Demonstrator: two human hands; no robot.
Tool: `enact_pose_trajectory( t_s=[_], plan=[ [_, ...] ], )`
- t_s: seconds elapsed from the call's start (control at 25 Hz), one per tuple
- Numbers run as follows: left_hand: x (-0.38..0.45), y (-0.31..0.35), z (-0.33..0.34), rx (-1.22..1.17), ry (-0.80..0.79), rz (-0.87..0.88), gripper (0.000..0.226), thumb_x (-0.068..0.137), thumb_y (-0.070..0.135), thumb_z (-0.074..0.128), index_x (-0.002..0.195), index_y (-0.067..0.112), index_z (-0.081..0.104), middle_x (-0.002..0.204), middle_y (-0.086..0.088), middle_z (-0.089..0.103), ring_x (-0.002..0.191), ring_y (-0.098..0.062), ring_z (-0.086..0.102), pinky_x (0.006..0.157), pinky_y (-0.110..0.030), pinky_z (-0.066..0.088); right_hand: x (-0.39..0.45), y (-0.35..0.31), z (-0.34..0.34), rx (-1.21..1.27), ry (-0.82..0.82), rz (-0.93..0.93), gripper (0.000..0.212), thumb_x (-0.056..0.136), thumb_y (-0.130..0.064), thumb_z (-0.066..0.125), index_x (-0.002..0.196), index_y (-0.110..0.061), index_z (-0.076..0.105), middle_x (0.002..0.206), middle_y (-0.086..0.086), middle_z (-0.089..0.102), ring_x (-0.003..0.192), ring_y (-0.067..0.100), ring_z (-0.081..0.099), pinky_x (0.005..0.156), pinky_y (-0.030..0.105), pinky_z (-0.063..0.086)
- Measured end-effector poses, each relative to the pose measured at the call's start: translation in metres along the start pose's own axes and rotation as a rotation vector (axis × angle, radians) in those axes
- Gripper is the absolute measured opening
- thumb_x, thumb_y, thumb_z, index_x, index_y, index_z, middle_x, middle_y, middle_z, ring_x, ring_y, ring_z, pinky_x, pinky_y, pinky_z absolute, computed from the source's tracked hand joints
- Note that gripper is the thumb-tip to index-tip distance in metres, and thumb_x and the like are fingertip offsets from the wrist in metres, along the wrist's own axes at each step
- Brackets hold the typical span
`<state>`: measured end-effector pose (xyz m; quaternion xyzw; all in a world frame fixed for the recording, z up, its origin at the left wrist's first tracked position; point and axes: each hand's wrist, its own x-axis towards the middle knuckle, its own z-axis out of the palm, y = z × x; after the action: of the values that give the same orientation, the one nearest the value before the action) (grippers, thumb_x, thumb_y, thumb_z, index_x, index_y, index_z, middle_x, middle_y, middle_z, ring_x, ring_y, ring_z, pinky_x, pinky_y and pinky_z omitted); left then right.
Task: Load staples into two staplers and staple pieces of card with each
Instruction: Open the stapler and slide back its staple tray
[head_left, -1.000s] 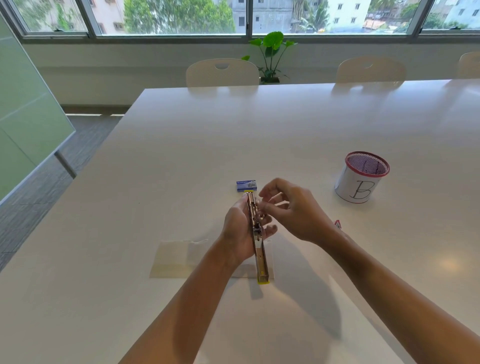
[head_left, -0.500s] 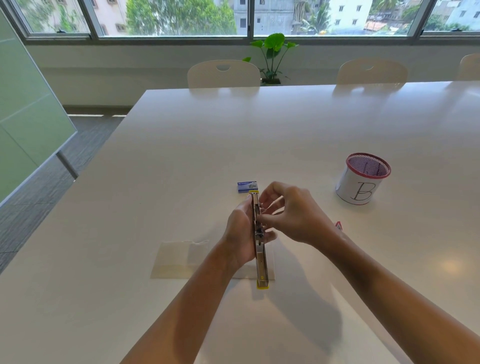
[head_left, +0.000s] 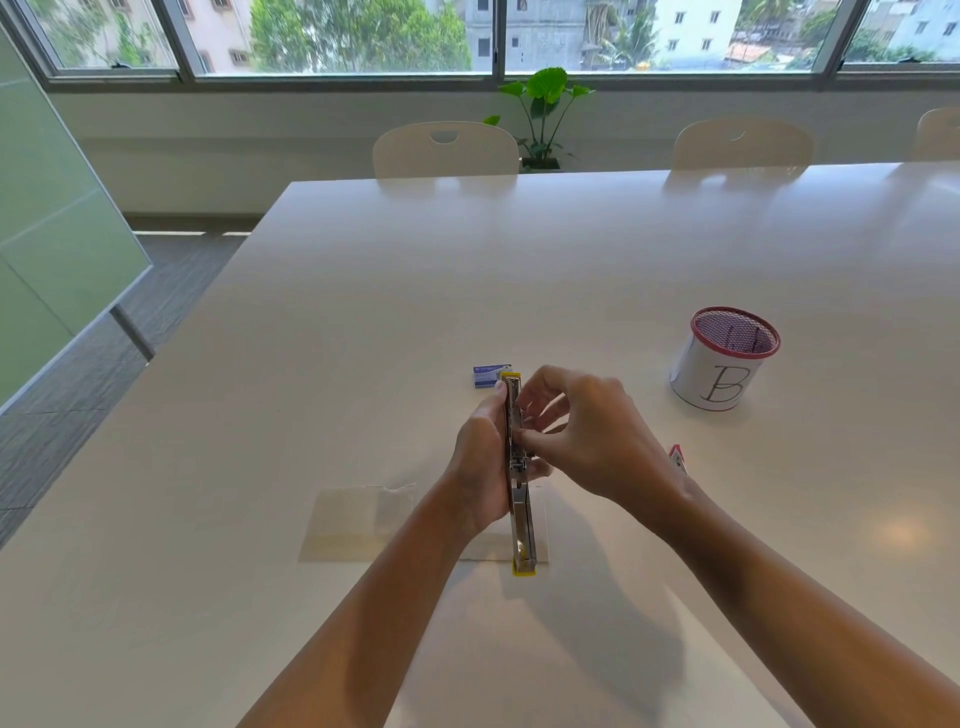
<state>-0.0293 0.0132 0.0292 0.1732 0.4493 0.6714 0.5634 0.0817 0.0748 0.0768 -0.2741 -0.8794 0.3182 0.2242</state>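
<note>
A yellow stapler (head_left: 521, 519) is swung fully open, a long metal strip above the table. My left hand (head_left: 480, 462) grips it from the left around its middle. My right hand (head_left: 587, 436) pinches at the staple channel with thumb and fingers; whether staples are between them is too small to tell. Pale pieces of card (head_left: 358, 525) lie flat under and left of the stapler. A small blue staple box (head_left: 488, 375) lies just beyond the hands. A pink stapler (head_left: 678, 457) peeks out behind my right wrist.
A white mesh pot with a red rim and the letter B (head_left: 719, 364) stands to the right on the white table (head_left: 571, 260). Chairs (head_left: 447, 150) and a plant (head_left: 543, 114) line the far edge. The table's left edge drops to the floor.
The open stapler has turned slightly more upright in my left hand, and my right hand's fingers have closed in against its channel. Nothing else on the table has moved.
</note>
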Motion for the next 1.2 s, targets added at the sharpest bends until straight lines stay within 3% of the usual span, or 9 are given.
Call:
enact_pose_trajectory(
  t_s=[0.2, 0.36, 0.6, 0.72, 1.0, 1.2],
  plan=[
    [-0.002, -0.001, 0.001, -0.003, -0.005, 0.005, 0.067, 0.106, 0.041, 0.023, 0.063, 0.025, 0.072, 0.06, 0.008, 0.059, 0.049, -0.007, 0.06, 0.044, -0.02, 0.043, -0.001, 0.0, 0.0, -0.127, -0.023, -0.083, 0.013, 0.078, -0.014, 0.078, 0.088, -0.02, 0.072, 0.087, -0.01, 0.062, 0.075, 0.006, 0.065, 0.069, 0.021, 0.057],
    [-0.001, -0.001, 0.0, -0.03, 0.021, -0.001, 0.064, 0.106, 0.041, 0.026, 0.063, 0.023, 0.07, 0.058, 0.005, 0.054, 0.047, -0.009, 0.059, 0.043, -0.02, 0.044, 0.001, 0.0, 0.001, -0.146, -0.034, -0.1, 0.015, 0.078, -0.013, 0.075, 0.092, -0.017, 0.073, 0.089, -0.006, 0.062, 0.078, 0.01, 0.064, 0.074, 0.031, 0.057],
    [0.001, -0.005, -0.001, 0.001, 0.039, 0.005, 0.061, 0.105, 0.042, 0.027, 0.061, 0.025, 0.066, 0.059, 0.006, 0.051, 0.046, -0.008, 0.051, 0.043, -0.021, 0.04, -0.001, 0.001, -0.001, -0.149, -0.059, -0.105, 0.013, 0.077, -0.014, 0.08, 0.087, -0.02, 0.076, 0.089, -0.008, 0.062, 0.078, 0.009, 0.064, 0.071, 0.025, 0.058],
    [0.002, -0.005, -0.001, -0.014, 0.048, -0.003, 0.06, 0.105, 0.043, 0.028, 0.064, 0.024, 0.067, 0.06, 0.005, 0.049, 0.046, -0.009, 0.048, 0.043, -0.021, 0.039, 0.0, 0.002, -0.002, -0.164, -0.056, -0.114, 0.02, 0.077, -0.015, 0.081, 0.096, -0.018, 0.075, 0.091, -0.009, 0.061, 0.078, 0.009, 0.064, 0.071, 0.02, 0.057],
    [0.006, -0.006, 0.0, -0.075, 0.064, -0.033, 0.062, 0.105, 0.043, 0.029, 0.067, 0.019, 0.072, 0.063, 0.002, 0.05, 0.049, -0.011, 0.052, 0.046, -0.023, 0.041, 0.005, -0.002, -0.006, -0.271, -0.106, -0.142, 0.017, 0.082, -0.017, 0.074, 0.098, -0.018, 0.078, 0.097, -0.005, 0.06, 0.081, 0.015, 0.066, 0.074, 0.028, 0.056],
    [0.007, -0.006, 0.002, -0.037, 0.075, -0.043, 0.055, 0.105, 0.043, 0.029, 0.075, 0.019, 0.069, 0.067, 0.002, 0.048, 0.052, -0.012, 0.049, 0.048, -0.023, 0.039, 0.01, 0.001, -0.01, -0.253, -0.125, -0.152, 0.012, 0.078, -0.016, 0.076, 0.088, -0.022, 0.077, 0.09, -0.01, 0.056, 0.079, 0.012, 0.062, 0.07, 0.022, 0.053]
  ],
)
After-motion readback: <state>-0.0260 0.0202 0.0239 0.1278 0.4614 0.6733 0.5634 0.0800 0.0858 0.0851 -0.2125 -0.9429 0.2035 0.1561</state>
